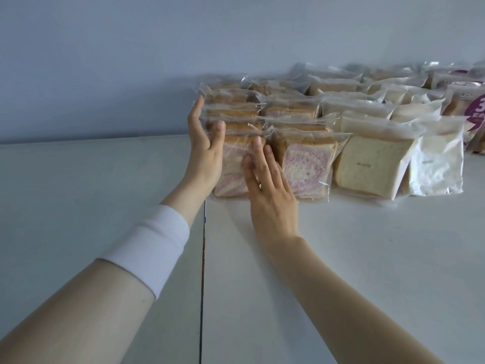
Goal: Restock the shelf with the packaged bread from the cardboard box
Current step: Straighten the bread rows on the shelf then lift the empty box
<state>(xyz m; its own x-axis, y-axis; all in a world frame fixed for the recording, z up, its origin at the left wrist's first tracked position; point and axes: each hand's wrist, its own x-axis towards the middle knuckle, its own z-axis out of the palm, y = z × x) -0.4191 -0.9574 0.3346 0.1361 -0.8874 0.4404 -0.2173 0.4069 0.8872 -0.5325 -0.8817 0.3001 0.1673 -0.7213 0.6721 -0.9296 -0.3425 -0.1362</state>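
A white shelf (pixel 341 258) is stretching away to a pale bluish wall (pixel 131 61) that is standing along its far edge. A dark seam (pixel 203 258) is running from 6 o'clock toward 12, splitting the shelf top into two panels. Packaged bread is standing upright in rows from 12 o'clock out to 3 o'clock, filed front to back toward the wall. The front swirl packet (pixel 231 166) is standing at the left end, just right of the seam. A second swirl packet (pixel 307 166) is touching it at its 3 o'clock, followed by a white-bread packet (pixel 372 166) and a foggy packet (pixel 438 166). The left hand (pixel 206 143), fingers straight, is lying flat against the end row's left side, thumb on the front packet's face. The right hand (pixel 270 190), likewise unclenched, is pressing straight fingers on that face. A white sleeve band (pixel 154 245) is sitting on the left forearm.
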